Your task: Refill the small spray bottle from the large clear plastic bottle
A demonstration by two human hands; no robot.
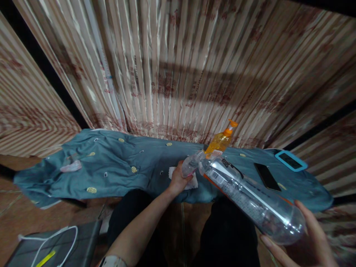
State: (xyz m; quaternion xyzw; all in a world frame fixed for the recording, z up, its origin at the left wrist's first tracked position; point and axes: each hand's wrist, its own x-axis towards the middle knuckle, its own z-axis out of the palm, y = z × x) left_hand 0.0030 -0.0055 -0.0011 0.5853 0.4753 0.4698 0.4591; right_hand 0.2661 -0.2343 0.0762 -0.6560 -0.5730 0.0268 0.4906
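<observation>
Right hand, one, fingers clamped around the base of one large clear bottle. One left hand closes its fingers on one small clear container by the bottle's neck, above one teal cloth holding one orange pump bottle.

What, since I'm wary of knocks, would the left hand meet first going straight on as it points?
Beyond the small clear container it holds, the left hand would probably meet the large clear bottle near its neck; the orange pump bottle seems farther along. Depth is unclear.
</observation>
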